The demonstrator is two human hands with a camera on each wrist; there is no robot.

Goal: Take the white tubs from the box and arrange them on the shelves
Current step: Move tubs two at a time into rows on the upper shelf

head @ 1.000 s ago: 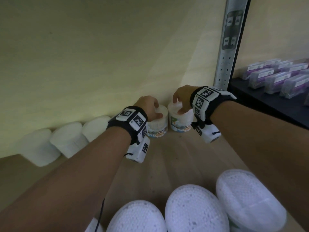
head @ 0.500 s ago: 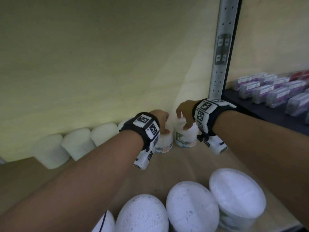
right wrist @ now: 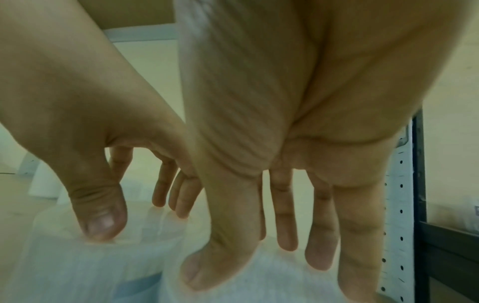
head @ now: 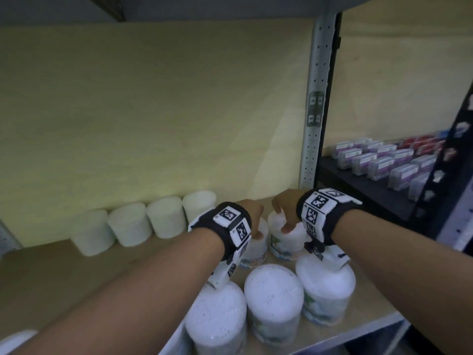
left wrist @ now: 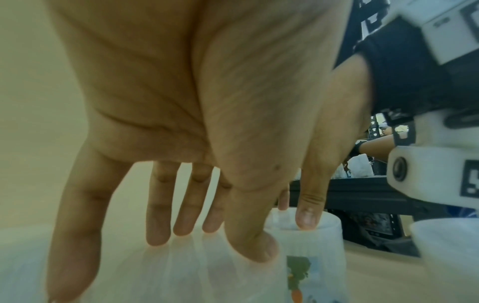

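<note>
Two white tubs with coloured labels stand side by side at the back right of the wooden shelf [head: 76, 278]. My left hand [head: 252, 213] reaches down over the left tub [head: 256, 247]; my right hand [head: 282, 213] is on the right tub [head: 286, 242]. In the left wrist view my left hand [left wrist: 215, 242] holds the lid of its tub [left wrist: 181, 272] between fingertips and thumb. In the right wrist view my right hand [right wrist: 246, 264] grips its tub [right wrist: 259, 287] the same way, from above. The box is out of view.
Several white tubs [head: 143, 224] line the back wall at the left. Three more tubs [head: 271, 295] stand by the shelf's front edge, under my wrists. A perforated steel upright [head: 314, 124] bounds the bay; purple boxes [head: 378, 162] fill the dark shelf beyond.
Both hands stay on the same two tubs at the back right. The head view has drawn back, so more of the shelf and the front tubs shows.
</note>
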